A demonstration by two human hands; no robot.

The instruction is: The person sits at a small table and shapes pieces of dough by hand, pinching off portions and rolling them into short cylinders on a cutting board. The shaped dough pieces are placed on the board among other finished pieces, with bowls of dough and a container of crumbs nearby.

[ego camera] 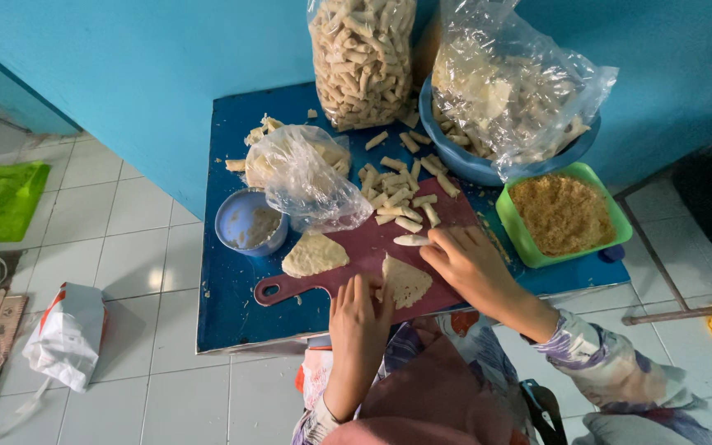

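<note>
Head view: left hand [359, 317] partly covers wrapper [406, 281].

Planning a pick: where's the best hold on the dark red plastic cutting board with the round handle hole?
Probably the handle end of the dark red plastic cutting board, by its round hole, coming from the left. That end is bare and juts out over the blue table. Elsewhere it carries dough triangles, rolled pieces and both hands.
</note>
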